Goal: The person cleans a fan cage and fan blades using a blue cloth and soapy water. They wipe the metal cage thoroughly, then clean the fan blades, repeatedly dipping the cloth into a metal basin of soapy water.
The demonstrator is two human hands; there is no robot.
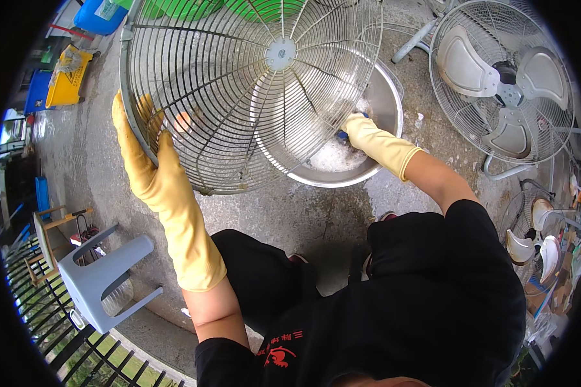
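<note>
A wire fan guard (281,53) with a round grey hub plate is held up, tilted, before me. My left hand (150,169), in a yellow rubber glove, grips its outer rim at the left, with the thumb and fingers on either side. Behind and below the guard, a wide stainless steel basin (393,87) on the floor contains white suds (336,156). My right hand (370,138), gloved alike, is closed around a blue scrubbing tool (342,135) over the basin, by the guard's right edge. The glove covers most of that tool, so its exact kind is unclear.
To the right stand a large fan with its blades (467,65) exposed and a smaller fan (532,242). At the left are a grey plastic stool (94,275), a black railing (72,355) and a yellow mop bucket (70,80). Green tubs (193,7) lie beyond the guard. The concrete floor (266,213) looks wet in places.
</note>
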